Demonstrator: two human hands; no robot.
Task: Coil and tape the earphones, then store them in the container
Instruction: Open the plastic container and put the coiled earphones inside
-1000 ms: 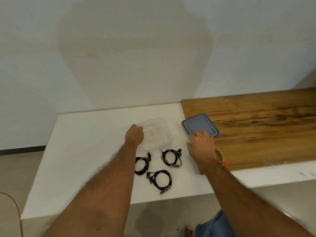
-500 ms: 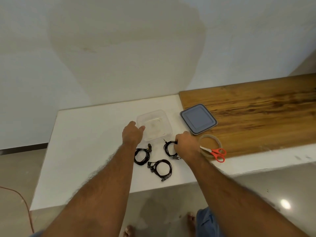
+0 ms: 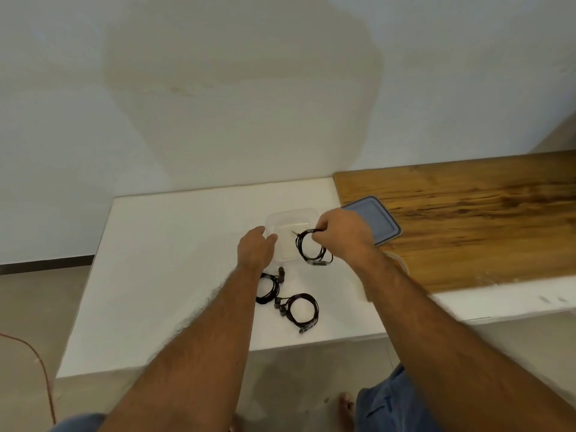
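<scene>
Earphones in a black coiled bundle [image 3: 311, 249] hang from the pinched fingers of the right hand [image 3: 341, 233], held over the near right part of the clear square plastic container [image 3: 288, 217]. The left hand [image 3: 255, 251] has its fingers curled against the container's near left corner, thumb at the rim. Just below the left hand, on the white surface [image 3: 174, 269], lies a second black coiled earphone set [image 3: 267, 288], and right beside it, nearer the person, a third black coil [image 3: 300, 309]. Just beyond the right hand, a grey-blue square lid [image 3: 378, 221] rests on the brown wooden board [image 3: 477, 219]. Beside the right forearm a pale ring [image 3: 400, 262], partly hidden, lies on the board's edge.
</scene>
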